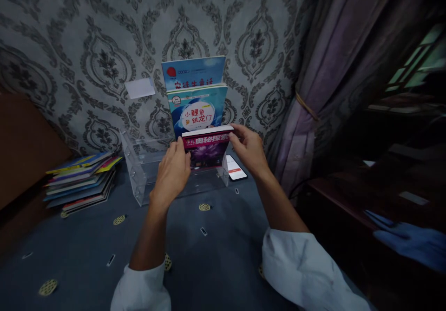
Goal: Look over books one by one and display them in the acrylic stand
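Observation:
Both my hands hold a dark red and purple book (206,152) by its two sides, at the front tier of a clear acrylic book rack (139,174). My left hand (173,169) is closed on its left edge. My right hand (249,148) grips the upper right corner, fingers behind and thumb in front. Behind it a teal book (198,104) stands upright in the rack, partly covered by the red one. Farther back a taller blue book (193,69) shows its upper part. Whether the red book's bottom edge rests on the rack is not clear.
A stack of thin books (81,181) lies left of the rack. Just right of the rack is a phone (237,168) with a lit screen. A white paper (140,88) is on the patterned wall (104,60). A tied curtain (306,102) hangs at the right.

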### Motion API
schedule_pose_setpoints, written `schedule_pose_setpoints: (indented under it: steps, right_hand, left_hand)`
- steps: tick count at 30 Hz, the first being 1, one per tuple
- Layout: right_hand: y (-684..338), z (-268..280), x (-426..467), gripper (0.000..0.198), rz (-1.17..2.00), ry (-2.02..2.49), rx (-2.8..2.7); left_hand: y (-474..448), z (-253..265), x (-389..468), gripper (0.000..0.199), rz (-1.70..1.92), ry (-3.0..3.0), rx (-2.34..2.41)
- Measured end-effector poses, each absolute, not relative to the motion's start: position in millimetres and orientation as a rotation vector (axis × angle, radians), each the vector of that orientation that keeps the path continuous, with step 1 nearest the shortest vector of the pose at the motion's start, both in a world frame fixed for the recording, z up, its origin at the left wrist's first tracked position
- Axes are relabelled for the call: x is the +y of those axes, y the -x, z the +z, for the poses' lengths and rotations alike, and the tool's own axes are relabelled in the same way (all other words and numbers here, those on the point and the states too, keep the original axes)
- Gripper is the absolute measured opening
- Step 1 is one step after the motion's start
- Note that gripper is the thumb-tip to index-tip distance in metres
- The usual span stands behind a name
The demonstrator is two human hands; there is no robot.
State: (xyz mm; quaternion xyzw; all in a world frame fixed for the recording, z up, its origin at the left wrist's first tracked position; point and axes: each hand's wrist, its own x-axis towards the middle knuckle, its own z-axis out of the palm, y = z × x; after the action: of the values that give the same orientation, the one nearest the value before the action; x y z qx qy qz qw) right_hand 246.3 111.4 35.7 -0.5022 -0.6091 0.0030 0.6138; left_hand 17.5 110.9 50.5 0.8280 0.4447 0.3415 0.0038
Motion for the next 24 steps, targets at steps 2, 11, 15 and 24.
schedule_pose_setpoints:
  steps: [2,11,15,24]
  right_hand:
    - [-247.2,33.1,115.4,0.032,0.056,1.110,-1.396]
    - [-247.5,32.4,119.8,0.026,0.186,1.023,-1.363]
    - [-249.8,32.0,119.5,0.025,0.167,1.039,-1.377]
    - [-249.6,34.6,117.1,0.023,0.222,1.022,-1.352]
  left_hand:
    - [-18.3,49.3,112.0,0.044,1.081,-2.590,1.385]
    - [-21.8,47.3,111.1,0.049,1.113,-2.559,1.362]
    - [-19.2,47.0,111.6,0.046,1.120,-2.565,1.351]
    - [-17.0,46.3,115.0,0.043,1.121,-2.560,1.328]
